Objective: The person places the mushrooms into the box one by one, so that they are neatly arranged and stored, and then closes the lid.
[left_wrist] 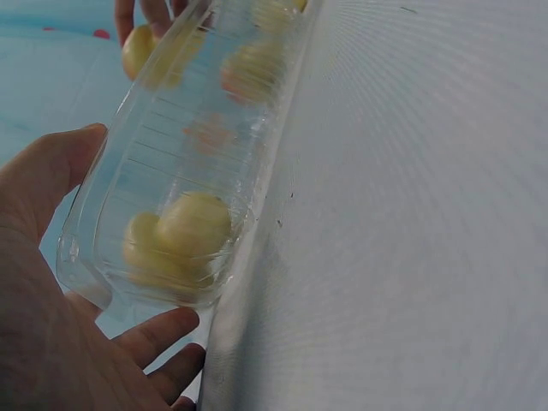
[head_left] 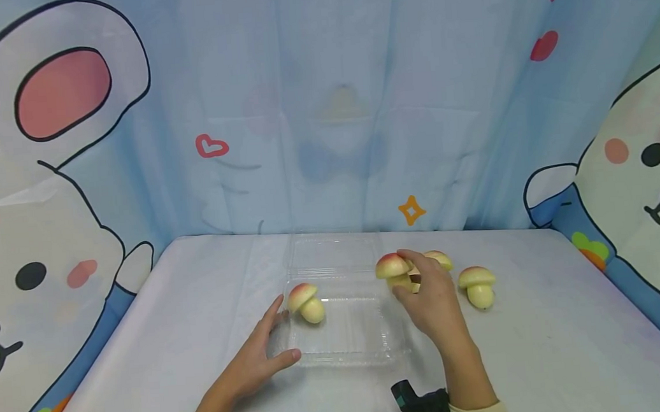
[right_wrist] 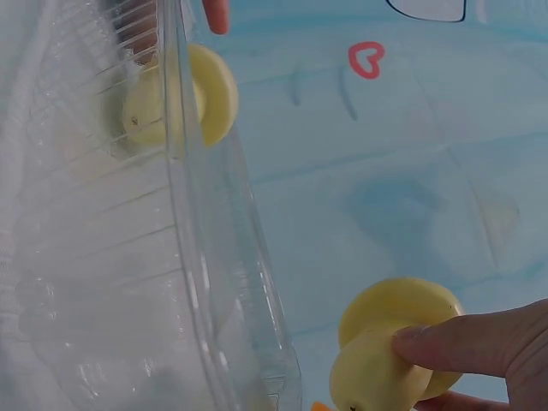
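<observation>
A clear plastic box [head_left: 351, 338] stands on the table with its lid [head_left: 336, 253] folded back. Inside, at the left end, lies a toy mushroom [head_left: 312, 309] with a yellow stem and reddish cap. My left hand [head_left: 251, 361] is at that end of the box, thumb and fingers spread around the corner. Between thumb and fingers, my right hand [head_left: 431, 301] pinches another toy mushroom [head_left: 392, 267] over the box's right side; the right wrist view shows the thumb pressed on this mushroom [right_wrist: 377, 372]. Partly hidden behind that hand is a further mushroom [head_left: 440, 259].
One more toy mushroom [head_left: 478, 286] stands on the white tablecloth [head_left: 546, 344] to the right of my right hand. A blue curtain [head_left: 323, 104] with cartoon animals hangs behind the table. A black device [head_left: 421, 404] sits at my right wrist.
</observation>
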{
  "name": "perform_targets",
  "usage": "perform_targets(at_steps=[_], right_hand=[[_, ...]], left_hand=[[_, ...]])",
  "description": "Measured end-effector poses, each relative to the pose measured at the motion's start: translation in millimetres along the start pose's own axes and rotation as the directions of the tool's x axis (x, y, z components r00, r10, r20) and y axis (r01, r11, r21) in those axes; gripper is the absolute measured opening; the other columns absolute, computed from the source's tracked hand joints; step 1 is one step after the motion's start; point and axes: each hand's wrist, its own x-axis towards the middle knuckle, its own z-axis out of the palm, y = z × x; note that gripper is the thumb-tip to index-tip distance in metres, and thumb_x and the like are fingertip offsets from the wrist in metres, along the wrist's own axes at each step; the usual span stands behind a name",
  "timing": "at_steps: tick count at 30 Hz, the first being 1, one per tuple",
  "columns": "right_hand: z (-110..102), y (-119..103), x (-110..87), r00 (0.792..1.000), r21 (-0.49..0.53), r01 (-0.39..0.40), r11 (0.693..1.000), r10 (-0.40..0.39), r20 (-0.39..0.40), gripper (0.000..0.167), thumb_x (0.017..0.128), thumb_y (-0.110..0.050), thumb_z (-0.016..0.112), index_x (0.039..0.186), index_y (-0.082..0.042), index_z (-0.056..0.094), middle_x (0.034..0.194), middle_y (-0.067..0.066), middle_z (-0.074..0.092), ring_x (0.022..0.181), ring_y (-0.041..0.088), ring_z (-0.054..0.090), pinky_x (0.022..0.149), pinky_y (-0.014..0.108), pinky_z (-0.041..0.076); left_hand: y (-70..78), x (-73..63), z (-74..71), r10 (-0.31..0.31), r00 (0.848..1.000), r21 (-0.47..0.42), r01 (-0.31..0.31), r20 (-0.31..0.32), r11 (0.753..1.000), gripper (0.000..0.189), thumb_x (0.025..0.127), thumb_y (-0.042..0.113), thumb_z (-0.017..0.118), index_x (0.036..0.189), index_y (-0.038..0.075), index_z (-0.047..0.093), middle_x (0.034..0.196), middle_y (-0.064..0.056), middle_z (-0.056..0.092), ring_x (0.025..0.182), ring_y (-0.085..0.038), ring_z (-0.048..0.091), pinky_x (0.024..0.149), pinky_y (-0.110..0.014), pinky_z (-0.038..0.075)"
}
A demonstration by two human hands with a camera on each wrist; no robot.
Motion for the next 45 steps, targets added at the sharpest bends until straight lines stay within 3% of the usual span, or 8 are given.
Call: perform_targets(at_steps=[17,24,45], right_hand=[[13.5,-5.4,-1.5,1.0,0.003,-0.01,1.0,0.01,0.018,0.06,0.094,-0.005,0.07,0.151,-0.01,0.05,0.148,0.02,0.05,0.124,0.042,0.061,0.098,0.054,0.056],[17.7,-6.0,-1.9,1.0,0.007,0.025,1.0,-0.025,0.016,0.06,0.093,-0.003,0.07,0.15,-0.009,0.051,0.145,0.021,0.053,0.122,0.039,0.061,0.099,0.053,0.055],[33.4,-10.0,-3.2,0.997,0.025,0.073,0.997,-0.073,0.018,0.059,0.091,-0.002,0.071,0.148,-0.009,0.054,0.141,0.021,0.056,0.117,0.039,0.066,0.09,0.048,0.059]], left_hand=[[0.8,-0.6,0.0,0.002,1.0,-0.003,-0.002,0.003,1.0,0.096,0.094,0.036,0.072,0.168,0.027,0.011,0.164,-0.018,0.038,0.156,-0.044,0.025,0.12,-0.072,0.017],[1.1,-1.0,0.5,0.002,1.0,0.002,-0.002,0.001,1.0,0.096,0.094,0.036,0.072,0.168,0.027,0.011,0.164,-0.018,0.038,0.156,-0.044,0.024,0.121,-0.072,0.017],[1.3,-1.0,1.1,0.002,1.0,0.001,-0.002,-0.004,1.0,0.096,0.094,0.037,0.072,0.168,0.026,0.011,0.163,-0.018,0.039,0.156,-0.044,0.026,0.121,-0.071,0.017]])
